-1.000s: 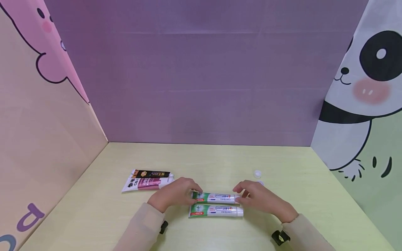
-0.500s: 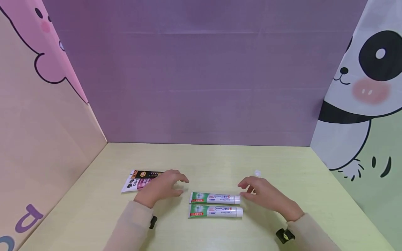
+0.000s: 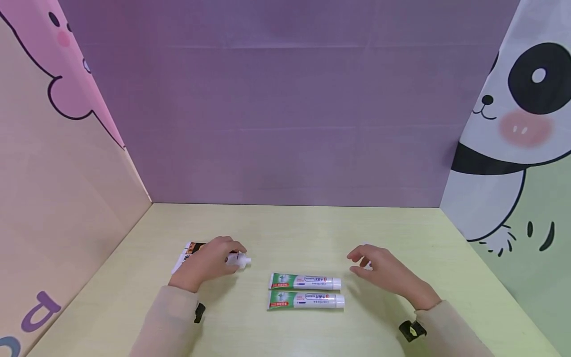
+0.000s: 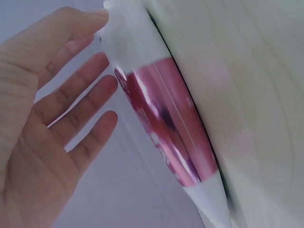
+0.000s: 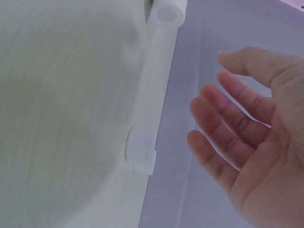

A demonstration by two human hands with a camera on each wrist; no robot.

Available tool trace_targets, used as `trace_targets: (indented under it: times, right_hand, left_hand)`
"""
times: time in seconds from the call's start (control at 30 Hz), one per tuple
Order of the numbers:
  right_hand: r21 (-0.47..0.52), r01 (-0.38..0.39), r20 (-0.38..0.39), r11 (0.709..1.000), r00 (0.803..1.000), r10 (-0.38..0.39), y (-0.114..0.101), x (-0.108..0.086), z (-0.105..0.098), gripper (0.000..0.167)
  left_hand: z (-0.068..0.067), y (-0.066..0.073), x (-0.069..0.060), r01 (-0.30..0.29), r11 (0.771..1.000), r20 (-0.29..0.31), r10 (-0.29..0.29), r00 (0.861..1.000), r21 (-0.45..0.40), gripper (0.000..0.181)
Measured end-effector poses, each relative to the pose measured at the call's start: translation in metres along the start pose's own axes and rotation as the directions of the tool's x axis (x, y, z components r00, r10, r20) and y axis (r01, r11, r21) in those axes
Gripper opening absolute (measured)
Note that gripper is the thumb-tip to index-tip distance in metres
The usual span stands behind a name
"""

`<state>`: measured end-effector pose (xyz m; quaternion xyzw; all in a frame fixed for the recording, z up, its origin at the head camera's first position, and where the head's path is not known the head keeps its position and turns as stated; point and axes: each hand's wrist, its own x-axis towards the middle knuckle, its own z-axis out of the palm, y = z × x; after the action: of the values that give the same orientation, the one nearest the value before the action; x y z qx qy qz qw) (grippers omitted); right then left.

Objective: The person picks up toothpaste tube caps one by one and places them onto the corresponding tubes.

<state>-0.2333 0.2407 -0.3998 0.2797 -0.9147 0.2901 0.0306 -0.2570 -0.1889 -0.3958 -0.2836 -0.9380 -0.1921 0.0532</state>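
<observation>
In the head view my left hand (image 3: 206,263) is over the pink-and-white tube (image 3: 236,259) and a black-labelled tube (image 3: 194,247), hiding most of both. The left wrist view has the pink-banded tube (image 4: 171,123) beside the relaxed, spread fingers of my left hand (image 4: 61,109); whether they touch it I cannot tell. My right hand (image 3: 388,270) hovers at the right with fingers loosely bent and nothing held. Two green-and-white tubes, one (image 3: 308,282) behind the other (image 3: 308,300), lie parallel between the hands, caps to the right.
White caps (image 5: 140,149) lie on the table near my right hand, mostly hidden behind it in the head view. A purple wall (image 3: 285,124) stands at the table's back, with printed panels (image 3: 504,198) at the sides.
My left hand has left the rear green-and-white tube and moved left over the other pair. My right hand has drawn away from that tube's cap, slightly to the right.
</observation>
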Motion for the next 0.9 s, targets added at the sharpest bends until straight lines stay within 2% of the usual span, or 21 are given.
trace_targets:
  times: [0.17, 0.47, 0.57, 0.73, 0.9]
  right_hand:
    - [-0.033, -0.012, -0.031, 0.999, 0.999, 0.011, 0.004, -0.001, -0.003, 0.021]
    - [-0.067, -0.048, -0.051, 0.997, 0.998, 0.045, 0.012, -0.003, -0.009, 0.021]
    - [-0.070, -0.059, -0.048, 0.996, 0.997, 0.056, 0.016, -0.002, -0.009, 0.021]
    - [-0.073, -0.081, -0.043, 0.994, 0.996, 0.078, 0.023, -0.002, -0.008, 0.021]
    - [-0.061, -0.111, -0.035, 0.992, 0.993, 0.109, 0.029, -0.002, -0.008, 0.024]
  left_hand:
    - [-0.003, -0.009, -0.006, 0.009, 1.000, -0.019, -0.008, 1.000, 0.027, 0.029]
    - [-0.007, -0.017, -0.013, 0.109, 0.992, 0.012, -0.110, 0.994, 0.056, 0.033]
    - [-0.005, -0.020, -0.013, 0.110, 0.993, 0.022, -0.111, 0.994, 0.049, 0.035]
    - [-0.003, -0.023, -0.012, 0.083, 0.995, 0.000, -0.083, 0.997, 0.050, 0.037]
    - [-0.002, -0.025, -0.012, 0.089, 0.994, 0.012, -0.090, 0.996, 0.057, 0.038]
